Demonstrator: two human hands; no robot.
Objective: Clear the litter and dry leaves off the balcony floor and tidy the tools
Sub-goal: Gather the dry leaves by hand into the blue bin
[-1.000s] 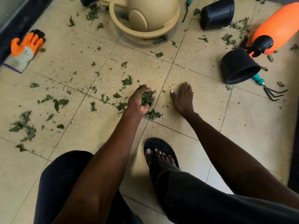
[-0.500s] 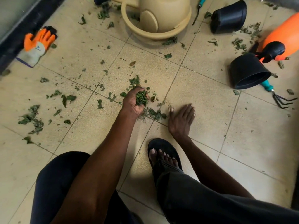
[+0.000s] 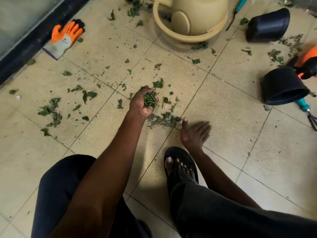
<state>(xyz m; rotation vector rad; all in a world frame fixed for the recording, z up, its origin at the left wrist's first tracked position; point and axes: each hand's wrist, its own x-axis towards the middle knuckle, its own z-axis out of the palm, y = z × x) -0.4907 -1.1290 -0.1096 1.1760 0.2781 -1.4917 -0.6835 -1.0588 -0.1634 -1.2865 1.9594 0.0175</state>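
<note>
Already the sweep has paid off: leftmost, a glove (image 3: 66, 37) lies by the wall, with scattered leaves (image 3: 51, 111) on the tiles beside it. At centre the left hand (image 3: 143, 103) curls its fingers round a handful (image 3: 150, 100) of green bits, held just above the floor. Just beside it lies a small pile (image 3: 164, 120), and the right hand (image 3: 194, 133), fingers straight and flat, has dragged back toward the foot since a second ago, raking debris into that pile. Judging from this, the near tile is mostly gathered; the pile wants scooping next. Farther right, a pot (image 3: 283, 86) and a rake (image 3: 308, 112) lie untidied, with more litter around them.
</note>
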